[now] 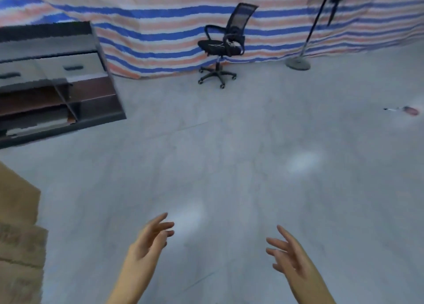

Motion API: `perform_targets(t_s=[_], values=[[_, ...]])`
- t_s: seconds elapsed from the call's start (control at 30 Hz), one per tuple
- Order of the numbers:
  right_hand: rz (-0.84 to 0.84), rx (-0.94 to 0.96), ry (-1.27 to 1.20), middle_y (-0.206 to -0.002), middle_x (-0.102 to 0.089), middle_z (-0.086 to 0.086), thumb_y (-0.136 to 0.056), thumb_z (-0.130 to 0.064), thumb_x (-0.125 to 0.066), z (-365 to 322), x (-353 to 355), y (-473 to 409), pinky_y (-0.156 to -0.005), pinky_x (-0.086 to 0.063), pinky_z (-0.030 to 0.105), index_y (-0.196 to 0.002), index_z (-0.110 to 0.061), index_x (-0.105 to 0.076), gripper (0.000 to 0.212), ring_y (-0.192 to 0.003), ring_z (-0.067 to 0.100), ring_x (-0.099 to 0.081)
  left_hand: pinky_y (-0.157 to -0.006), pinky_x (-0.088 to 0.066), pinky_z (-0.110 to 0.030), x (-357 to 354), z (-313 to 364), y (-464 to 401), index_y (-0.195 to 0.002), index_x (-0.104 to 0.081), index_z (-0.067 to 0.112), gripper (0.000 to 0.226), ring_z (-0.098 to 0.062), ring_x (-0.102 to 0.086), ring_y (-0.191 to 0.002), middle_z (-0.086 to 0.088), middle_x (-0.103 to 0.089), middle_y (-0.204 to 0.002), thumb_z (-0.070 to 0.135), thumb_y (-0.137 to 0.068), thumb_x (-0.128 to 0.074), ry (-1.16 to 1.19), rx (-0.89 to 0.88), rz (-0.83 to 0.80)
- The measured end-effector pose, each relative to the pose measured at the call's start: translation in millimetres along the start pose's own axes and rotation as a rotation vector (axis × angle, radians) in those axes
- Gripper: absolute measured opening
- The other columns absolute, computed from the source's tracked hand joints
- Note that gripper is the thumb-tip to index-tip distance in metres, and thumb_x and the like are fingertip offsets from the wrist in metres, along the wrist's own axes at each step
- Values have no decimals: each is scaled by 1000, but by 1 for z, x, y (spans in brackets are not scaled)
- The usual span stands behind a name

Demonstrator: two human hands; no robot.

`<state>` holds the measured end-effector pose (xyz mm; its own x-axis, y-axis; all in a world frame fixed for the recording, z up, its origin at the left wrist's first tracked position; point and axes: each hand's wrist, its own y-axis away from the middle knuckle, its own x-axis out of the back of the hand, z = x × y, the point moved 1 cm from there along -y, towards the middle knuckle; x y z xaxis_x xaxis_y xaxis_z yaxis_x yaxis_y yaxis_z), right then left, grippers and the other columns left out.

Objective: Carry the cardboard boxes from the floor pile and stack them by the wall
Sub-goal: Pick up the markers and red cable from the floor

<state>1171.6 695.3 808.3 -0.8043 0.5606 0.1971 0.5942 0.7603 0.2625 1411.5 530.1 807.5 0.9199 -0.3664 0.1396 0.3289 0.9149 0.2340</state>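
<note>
Brown cardboard boxes (19, 241) are stacked at the left edge of the view, cut off by the frame. My left hand (149, 241) and my right hand (288, 255) are both held out low in front of me over the grey floor. Their fingers are spread and relaxed, palms facing each other, and neither holds anything. The left hand is well to the right of the boxes and does not touch them.
A dark shelf unit (52, 81) with drawers stands at the left. A black office chair (223, 44) and a standing fan (305, 51) stand before a striped tarp (160, 16) at the back. A small reddish object (410, 110) lies on the floor at right.
</note>
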Motion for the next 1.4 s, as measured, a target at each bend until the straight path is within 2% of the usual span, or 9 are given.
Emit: perform_targets(t_s=[0.17,0.4,0.57,0.73,0.97,1.07,1.13,1.23,1.4], values=[[197,-79,-105,-102,-70,-20,-48,-77,-72,1,37,-5,-95,-48,50,-92,-71,-56,48,-91,5,-68,-82,-54,-24,-58,19,-39,-104,-68,40,47,-7,-69,-91,9,-71,-106,-1,-94,-47,-80,-29,-172],[306,-168,-149,-103,-68,-24,-22,-96,-55,5,61,-58,-92,-49,40,-118,-43,-51,110,-95,3,-67,-84,-54,-34,-115,37,-126,-107,-64,26,35,-11,-69,-91,14,-71,-102,-1,-94,-47,-139,-13,-305],[447,-196,-152,-101,-69,-23,-78,-39,-71,-13,75,-133,-93,-50,44,-114,-44,-52,41,-96,7,-67,-87,-51,-39,-148,63,-213,-108,-66,21,32,-9,-69,-91,10,-72,-101,-1,-94,-48,-169,-32,-396],[535,-201,-96,-107,-66,-26,-50,-88,-54,-34,91,-201,-92,-50,38,-118,-45,-52,81,-98,1,-65,-88,-51,-37,-176,96,-295,-110,-66,19,32,-10,-69,-91,7,-73,-100,-2,-95,-47,-222,-26,-474],[628,-360,-120,-112,-65,-15,-93,-20,-54,-36,125,-255,-101,-45,44,-114,-49,-48,37,-105,8,-62,-92,-49,-40,-270,137,-373,-110,-65,20,30,-8,-68,-90,9,-72,-101,2,-96,-46,-326,-13,-663],[673,-410,-150,-115,-63,-15,-76,-56,-66,-36,150,-280,-100,-46,44,-113,-50,-46,42,-107,11,-61,-95,-48,-40,-331,154,-397,-111,-65,23,30,-7,-68,-92,10,-71,-102,4,-96,-47,-365,-47,-747],[702,-408,-139,-115,-63,-15,-39,-95,-52,-30,175,-299,-98,-48,42,-115,-49,-47,89,-107,11,-61,-96,-47,-41,-376,165,-412,-112,-64,25,30,-6,-67,-94,10,-71,-103,7,-96,-48,-373,-73,-774],[738,-392,-137,-115,-63,-17,-30,-101,-42,-18,231,-331,-98,-49,40,-116,-50,-47,100,-107,8,-61,-97,-47,-41,-446,179,-430,-113,-64,27,29,-4,-67,-95,11,-71,-103,10,-96,-48,-358,-94,-775],[760,-311,-123,-113,-64,-19,-92,-25,-56,-27,348,-393,-91,-50,29,-120,-45,-49,35,-97,-5,-61,-96,-48,-41,-556,209,-447,-110,-65,25,28,-5,-68,-93,11,-71,-103,7,-95,-49,-355,-123,-816]])
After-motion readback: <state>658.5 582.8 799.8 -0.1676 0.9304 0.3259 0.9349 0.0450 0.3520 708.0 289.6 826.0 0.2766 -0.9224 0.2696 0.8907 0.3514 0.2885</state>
